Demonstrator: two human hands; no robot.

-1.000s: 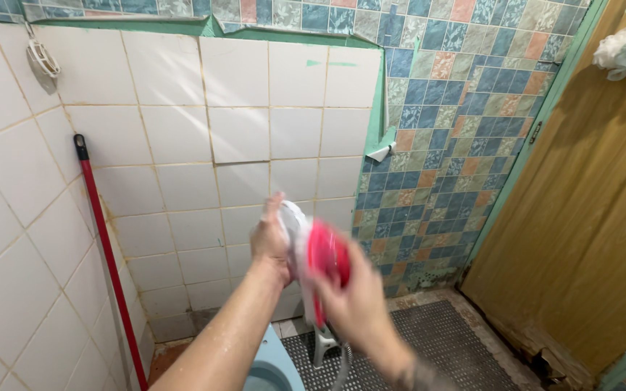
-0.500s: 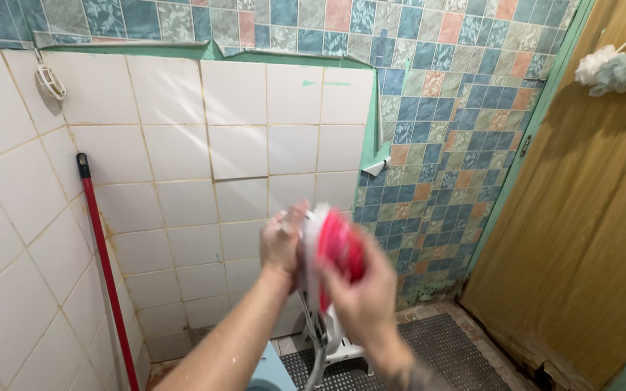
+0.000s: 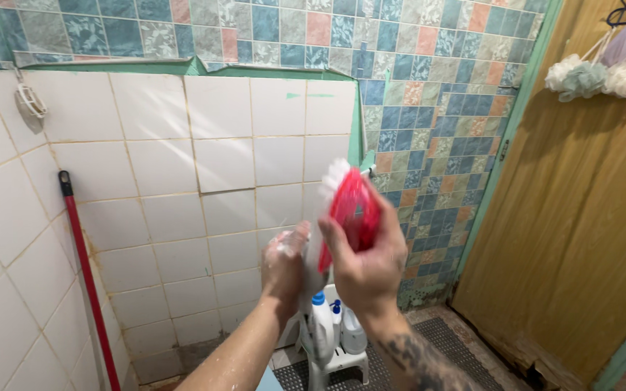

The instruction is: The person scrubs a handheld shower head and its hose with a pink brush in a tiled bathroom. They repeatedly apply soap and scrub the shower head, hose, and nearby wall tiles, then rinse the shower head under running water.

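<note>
Here, up at chest height in front of the white tiled wall (image 3: 182,159), the right hand (image 3: 367,264) grips a red scrubbing brush (image 3: 353,210) with white bristles (image 3: 332,177). The fingers (image 3: 335,242) are curled over the red back of the brush from its lower side and the thumb side wraps round the far edge, so the brush stands nearly upright, tilted a little, with its top half rising clear above the knuckles. The bristles face left, toward the white tiles.

The left hand (image 3: 284,261) sits just beside it, lower down, fingers held loosely together and slightly bent, flecked with white foam. It presses against the bristle side at the brush's lower end; whether it pinches anything there I cannot tell, as the right hand hides the contact.

Below the hands, a small white plastic stool (image 3: 331,362) carries white bottles (image 3: 322,329), one with a blue cap, standing upright and close together. Their labels are too small to make out.

A red broom handle (image 3: 85,282) leans in the left corner. A white round holder (image 3: 29,101) is stuck high on the left wall. To the right, blue and green patterned tiles (image 3: 429,130) meet a wooden door (image 3: 588,217), where pale bath sponges (image 3: 595,76) hang from a hook.
</note>
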